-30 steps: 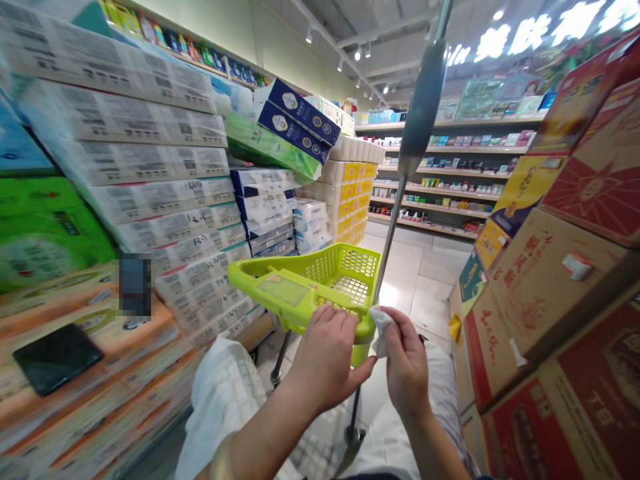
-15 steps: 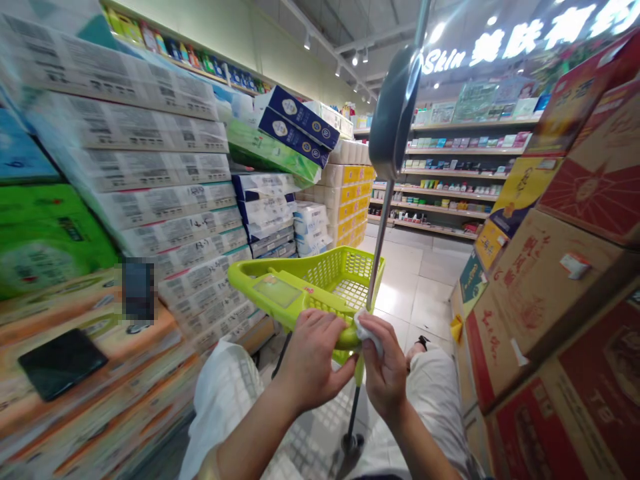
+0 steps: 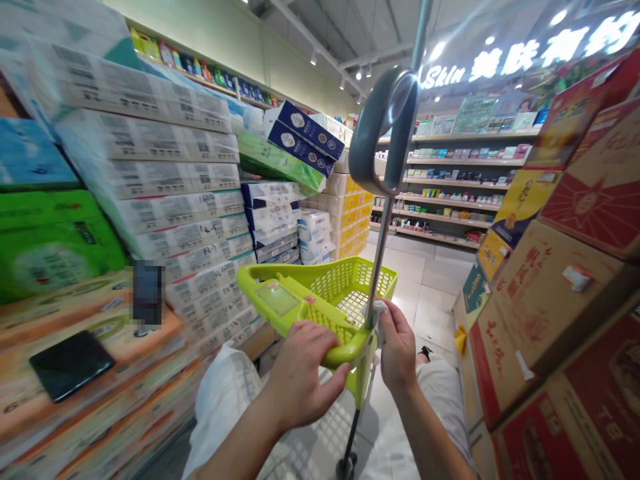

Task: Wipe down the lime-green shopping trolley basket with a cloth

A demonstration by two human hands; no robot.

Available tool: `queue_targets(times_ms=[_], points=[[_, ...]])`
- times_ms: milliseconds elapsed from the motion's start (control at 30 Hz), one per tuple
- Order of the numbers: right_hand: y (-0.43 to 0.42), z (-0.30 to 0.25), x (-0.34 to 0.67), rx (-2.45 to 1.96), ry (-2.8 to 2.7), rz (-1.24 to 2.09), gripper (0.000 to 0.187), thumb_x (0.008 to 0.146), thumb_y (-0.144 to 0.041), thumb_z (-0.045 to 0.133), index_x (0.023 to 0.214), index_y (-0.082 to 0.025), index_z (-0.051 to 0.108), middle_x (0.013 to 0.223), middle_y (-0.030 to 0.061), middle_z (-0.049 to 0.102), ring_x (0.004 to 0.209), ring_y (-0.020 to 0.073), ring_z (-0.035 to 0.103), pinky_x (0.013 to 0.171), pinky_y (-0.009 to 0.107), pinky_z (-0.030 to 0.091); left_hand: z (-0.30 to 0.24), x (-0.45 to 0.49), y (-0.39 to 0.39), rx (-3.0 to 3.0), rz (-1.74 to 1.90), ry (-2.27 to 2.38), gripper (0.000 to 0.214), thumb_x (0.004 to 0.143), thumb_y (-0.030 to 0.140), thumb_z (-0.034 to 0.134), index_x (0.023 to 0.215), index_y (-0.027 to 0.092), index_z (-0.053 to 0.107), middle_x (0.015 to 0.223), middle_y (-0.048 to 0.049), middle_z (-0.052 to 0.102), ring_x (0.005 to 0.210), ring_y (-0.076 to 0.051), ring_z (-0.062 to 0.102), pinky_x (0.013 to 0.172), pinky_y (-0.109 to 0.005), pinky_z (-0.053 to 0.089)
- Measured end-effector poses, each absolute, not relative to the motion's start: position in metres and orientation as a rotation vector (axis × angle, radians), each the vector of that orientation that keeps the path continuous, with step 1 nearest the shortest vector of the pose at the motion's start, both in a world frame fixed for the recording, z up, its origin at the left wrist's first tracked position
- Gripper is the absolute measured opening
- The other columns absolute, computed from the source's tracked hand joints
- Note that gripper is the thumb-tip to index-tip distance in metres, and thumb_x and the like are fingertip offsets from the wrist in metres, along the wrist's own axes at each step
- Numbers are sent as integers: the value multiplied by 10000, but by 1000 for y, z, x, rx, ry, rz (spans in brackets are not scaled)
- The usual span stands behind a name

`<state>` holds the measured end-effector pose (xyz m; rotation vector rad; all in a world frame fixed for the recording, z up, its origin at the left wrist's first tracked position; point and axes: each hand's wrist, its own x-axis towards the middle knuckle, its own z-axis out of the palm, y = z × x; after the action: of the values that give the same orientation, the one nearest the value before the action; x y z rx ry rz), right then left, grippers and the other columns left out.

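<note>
A lime-green shopping basket cart (image 3: 320,313) stands in front of my knees, with a perforated basket and a rounded handle rim. My left hand (image 3: 306,377) rests over the near corner of that rim, fingers curled on top and thumb below. In my right hand (image 3: 399,343) a crumpled white wipe (image 3: 381,307) is pinched against the metal pole (image 3: 379,267) by the basket corner. Higher up the pole is a dark grey loop handle (image 3: 357,150). My right palm is turned away, so most of the wipe is hidden.
Stacked white packs (image 3: 180,180) rise on the left beside orange tissue packs (image 3: 125,373), which carry a black flat object (image 3: 73,365). Red and brown cartons (image 3: 545,293) are piled on the right. Tiled floor (image 3: 435,287) leads to stocked shelves (image 3: 445,180) at the back.
My right hand has moved the wipe from the rim's corner to the pole, right and slightly up. My left hand stays on the rim, now apart from the right. The view has shifted slightly.
</note>
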<state>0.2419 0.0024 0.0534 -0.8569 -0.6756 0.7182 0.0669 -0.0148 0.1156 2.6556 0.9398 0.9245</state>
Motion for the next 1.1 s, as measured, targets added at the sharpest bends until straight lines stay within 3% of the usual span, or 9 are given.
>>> queue_targets(times_ms=[67,167,300,500,833,1000,1100], points=[[3,75,245,-756,-690,878,351,751,-400,709,1032,-196,660,974,31,709,856,144,648,751,243,512,119,67,-18,2623,900,1018,166,813,346,520,821,192,581,808,-48,626,792,-228,560,806,-416,427],[1,99,249,-630,-649,1076,336,710,-344,716,1015,-212,666,886,5,719,742,133,659,666,230,525,123,69,-22,2577,926,1097,320,785,318,560,1076,187,573,979,-74,656,912,-263,585,874,-459,443],[-9,93,244,-619,-706,1107,339,745,-352,678,1058,-223,652,1004,16,713,884,165,669,753,265,544,123,75,-23,2501,1023,1065,562,797,260,539,1344,214,414,1250,-106,581,1152,-289,533,1019,-509,396],[-27,78,218,-875,-862,606,394,859,-380,593,1221,-227,585,1274,56,609,1167,206,564,979,344,462,130,92,-24,2140,1195,887,553,833,199,483,1378,242,393,1392,-97,462,1310,-263,416,1111,-485,331],[-20,53,201,-877,-1249,-105,457,911,-163,509,1356,-263,476,1320,100,542,1230,232,528,1002,433,481,131,91,-29,1745,1114,712,516,893,302,458,1402,249,397,1395,-88,483,1261,-257,483,1098,-455,362],[-11,83,201,-782,-1364,-351,511,924,-118,456,1400,-302,442,1427,88,465,1293,251,483,1018,461,481,125,85,-21,1612,1145,669,564,891,396,456,1428,246,367,1390,-87,483,1236,-253,507,1097,-450,362],[-6,88,206,-760,-1454,-466,539,911,-153,500,1419,-315,420,1407,70,503,1333,271,436,1057,492,442,120,83,-15,1573,1149,616,583,886,431,455,1430,239,368,1399,-90,491,1266,-261,488,1097,-457,365]])
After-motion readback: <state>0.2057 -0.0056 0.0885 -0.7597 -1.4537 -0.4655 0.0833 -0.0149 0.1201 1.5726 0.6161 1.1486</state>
